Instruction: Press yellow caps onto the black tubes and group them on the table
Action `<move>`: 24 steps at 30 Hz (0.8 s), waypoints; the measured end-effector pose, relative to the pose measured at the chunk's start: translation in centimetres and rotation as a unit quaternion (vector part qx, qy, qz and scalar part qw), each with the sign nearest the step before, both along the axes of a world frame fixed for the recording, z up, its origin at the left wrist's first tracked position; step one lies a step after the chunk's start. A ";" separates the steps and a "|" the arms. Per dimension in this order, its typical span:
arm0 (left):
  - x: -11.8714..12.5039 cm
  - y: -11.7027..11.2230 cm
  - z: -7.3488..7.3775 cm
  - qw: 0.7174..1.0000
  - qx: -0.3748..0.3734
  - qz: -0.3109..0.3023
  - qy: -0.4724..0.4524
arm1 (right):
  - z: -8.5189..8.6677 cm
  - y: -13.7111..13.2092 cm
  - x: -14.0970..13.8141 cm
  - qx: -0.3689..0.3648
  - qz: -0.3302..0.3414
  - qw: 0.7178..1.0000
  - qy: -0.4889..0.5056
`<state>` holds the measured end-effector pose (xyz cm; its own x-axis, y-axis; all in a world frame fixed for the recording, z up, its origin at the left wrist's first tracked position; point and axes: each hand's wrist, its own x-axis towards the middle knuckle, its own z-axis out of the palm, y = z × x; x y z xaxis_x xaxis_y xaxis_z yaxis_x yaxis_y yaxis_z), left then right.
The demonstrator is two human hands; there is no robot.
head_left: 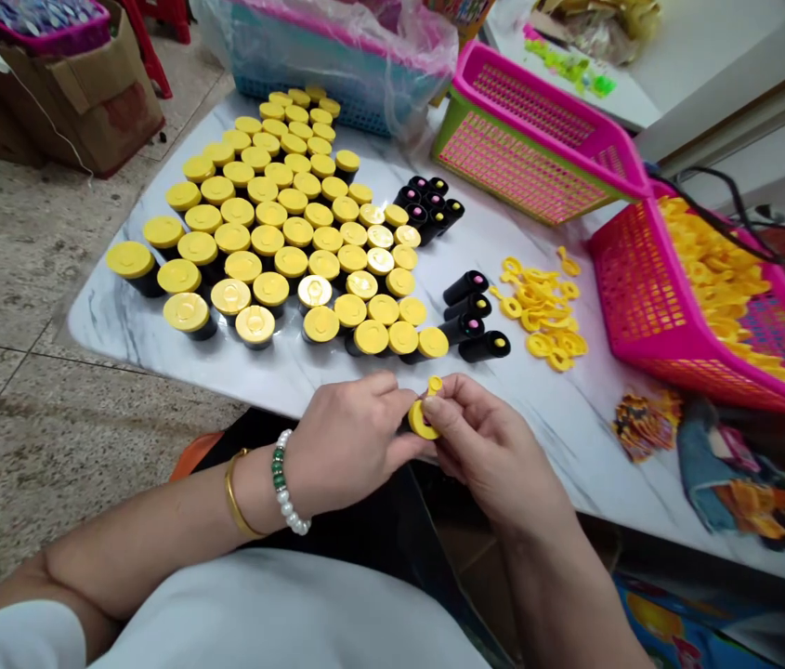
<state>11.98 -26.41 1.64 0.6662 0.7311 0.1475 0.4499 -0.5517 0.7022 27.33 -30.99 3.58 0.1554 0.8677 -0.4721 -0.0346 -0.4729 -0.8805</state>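
My left hand, with a bead bracelet and a gold bangle at the wrist, is closed in front of me. Its fingers wrap something mostly hidden; only a dark sliver shows beside the thumb. Against it, my right hand pinches a yellow plastic ring with a short stem and small loop. The ring sits right at the left hand's fingertips. Just beyond are several black tubes lying tilted, with pink or yellow spots in their ends. A loose pile of similar yellow rings is to their right.
Several black containers with yellow round lids stand across the marble-patterned table. More black tubes cluster behind. A pink basket of yellow pieces, a pink-green basket and a plastic-lined blue basket border the table.
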 end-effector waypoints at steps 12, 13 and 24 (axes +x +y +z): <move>-0.4 -0.2 0.2 0.998 -0.030 -0.010 -0.061 | -0.8 -1.4 -0.8 0.055 -0.022 0.997 -0.048; -0.5 -0.2 0.3 0.997 -0.030 -0.009 -0.071 | -0.8 -1.4 -0.9 0.058 -0.037 0.996 -0.052; 0.1 0.7 2.0 0.952 -0.294 -0.028 -0.081 | -0.4 -1.3 -1.1 0.033 -0.012 0.999 -0.018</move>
